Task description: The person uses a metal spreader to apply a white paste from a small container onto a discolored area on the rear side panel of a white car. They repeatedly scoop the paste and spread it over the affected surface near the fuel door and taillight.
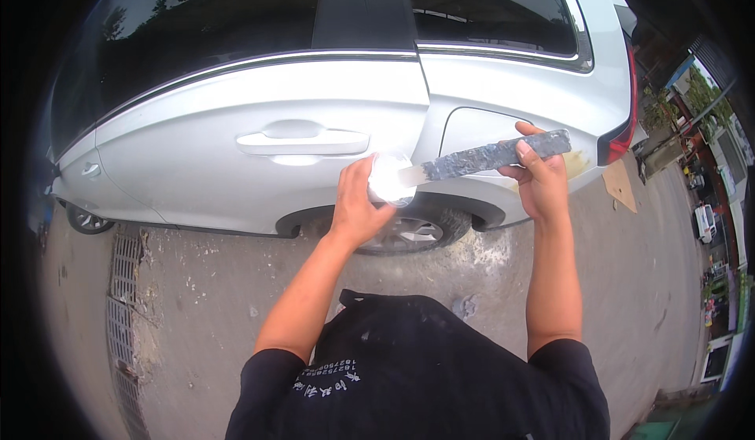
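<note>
My left hand grips a small cup with white, glaring contents, its fingers wrapped round the side. Between the thumb and fingers of my right hand is a flat stirring stick, crusted with dark grey and bluish dried paint. The stick's paler tip reaches over the cup and into or against its white contents; the glare hides the exact contact. Both hands are held up in front of a white car, close to its rear door and rear wheel.
A door handle is left of the cup. Behind the stick lies the fuel flap, with a yellowish patch beyond my right hand. A drain grate runs along the ground at left; a cardboard piece lies at right.
</note>
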`<state>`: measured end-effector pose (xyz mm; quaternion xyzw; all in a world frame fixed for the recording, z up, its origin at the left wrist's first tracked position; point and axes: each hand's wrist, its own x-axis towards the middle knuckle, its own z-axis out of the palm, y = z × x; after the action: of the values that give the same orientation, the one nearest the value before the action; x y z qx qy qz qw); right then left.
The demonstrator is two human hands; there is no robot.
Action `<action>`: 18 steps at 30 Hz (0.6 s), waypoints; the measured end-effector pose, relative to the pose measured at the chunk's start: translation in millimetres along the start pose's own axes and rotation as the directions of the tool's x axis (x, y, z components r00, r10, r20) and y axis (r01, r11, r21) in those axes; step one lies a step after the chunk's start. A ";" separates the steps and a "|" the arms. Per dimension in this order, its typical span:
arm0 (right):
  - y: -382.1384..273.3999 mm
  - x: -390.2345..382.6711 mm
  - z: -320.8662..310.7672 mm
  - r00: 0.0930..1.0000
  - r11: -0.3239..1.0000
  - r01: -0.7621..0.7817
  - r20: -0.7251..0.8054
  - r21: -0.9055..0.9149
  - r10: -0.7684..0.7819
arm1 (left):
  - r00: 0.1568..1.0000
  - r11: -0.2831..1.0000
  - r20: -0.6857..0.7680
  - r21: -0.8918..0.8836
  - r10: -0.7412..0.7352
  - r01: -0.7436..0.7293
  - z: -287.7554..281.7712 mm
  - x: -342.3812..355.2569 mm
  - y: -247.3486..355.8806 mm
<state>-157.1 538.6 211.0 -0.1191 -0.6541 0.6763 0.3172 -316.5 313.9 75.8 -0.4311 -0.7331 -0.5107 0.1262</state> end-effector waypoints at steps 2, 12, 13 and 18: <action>4.9 6.1 -9.6 0.999 0.998 -0.017 -0.033 0.063 0.019 | 0.989 0.988 0.042 -0.052 -0.140 0.142 -0.2 8.0 3.2; 12.2 23.1 -48.1 0.988 0.971 0.025 -0.154 0.238 0.013 | 0.927 0.916 0.100 -0.148 -0.360 0.372 4.6 43.5 17.2; 10.9 24.6 -50.3 0.986 0.966 0.034 -0.164 0.255 0.008 | 0.925 0.914 0.098 -0.148 -0.366 0.378 5.9 46.1 18.0; 20.1 37.7 -68.6 0.989 0.950 0.027 -0.147 0.310 0.020 | 0.914 0.908 0.078 -0.106 -0.398 0.405 12.7 56.7 17.6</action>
<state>-152.2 617.3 193.3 -0.1163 -0.5142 0.7596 0.3809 -333.7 355.2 116.9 -0.2917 -0.7771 -0.5570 -0.0278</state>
